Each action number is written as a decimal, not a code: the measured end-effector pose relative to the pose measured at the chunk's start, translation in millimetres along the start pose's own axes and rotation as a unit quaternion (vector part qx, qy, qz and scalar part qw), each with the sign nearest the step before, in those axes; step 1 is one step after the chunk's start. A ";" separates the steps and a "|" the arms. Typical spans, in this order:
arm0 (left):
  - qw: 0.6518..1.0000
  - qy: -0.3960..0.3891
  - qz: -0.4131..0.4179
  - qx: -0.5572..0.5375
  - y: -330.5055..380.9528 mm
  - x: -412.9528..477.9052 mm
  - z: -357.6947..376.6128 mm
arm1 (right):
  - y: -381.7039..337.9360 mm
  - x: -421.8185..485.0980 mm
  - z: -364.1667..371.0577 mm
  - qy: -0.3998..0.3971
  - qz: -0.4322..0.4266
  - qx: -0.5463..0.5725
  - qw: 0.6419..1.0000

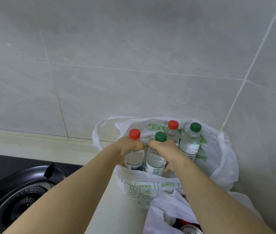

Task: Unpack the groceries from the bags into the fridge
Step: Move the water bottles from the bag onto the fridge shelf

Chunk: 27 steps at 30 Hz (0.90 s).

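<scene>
near bag [167, 205]: crumpled white one, bottom right of the frame, can tops [190, 229] peeking out, can't count them
left hand [128, 147]: fingers wrapped round the red-cap bottle [133, 159]
right hand [167, 151]: gripping the green-cap bottle [155, 161] right beside it
bottles: four total, 2 red caps, 2 green, all upright, caps up
where: inside the printed bag [218, 157], lower centre-right
burner [24, 203]: one, lower left

The white bag [221, 159] hides every bottle base from us. Our fingers [139, 146] vanish behind the red-capped bottle [134, 156] and green-capped bottle [155, 159]. The stove [21, 205] and nearer bag [167, 210] run off the bottom edge.
</scene>
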<state>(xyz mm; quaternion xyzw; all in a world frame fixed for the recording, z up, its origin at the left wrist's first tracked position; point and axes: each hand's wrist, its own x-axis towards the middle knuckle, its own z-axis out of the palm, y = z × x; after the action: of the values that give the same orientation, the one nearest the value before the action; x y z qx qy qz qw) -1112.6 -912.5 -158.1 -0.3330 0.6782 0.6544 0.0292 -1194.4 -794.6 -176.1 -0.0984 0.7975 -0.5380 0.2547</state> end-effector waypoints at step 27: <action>0.975 0.066 0.112 -0.181 -31.0 -57.5 -7.7 | 10.3 -67.3 9.9 0.095 -0.046 0.160 0.981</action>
<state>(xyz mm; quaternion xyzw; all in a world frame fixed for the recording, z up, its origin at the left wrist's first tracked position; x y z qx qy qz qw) -1049.7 -893.2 -156.6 -0.2973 0.5821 0.7420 -0.1491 -1130.9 -769.5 -168.1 -0.0415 0.7165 -0.6766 0.1646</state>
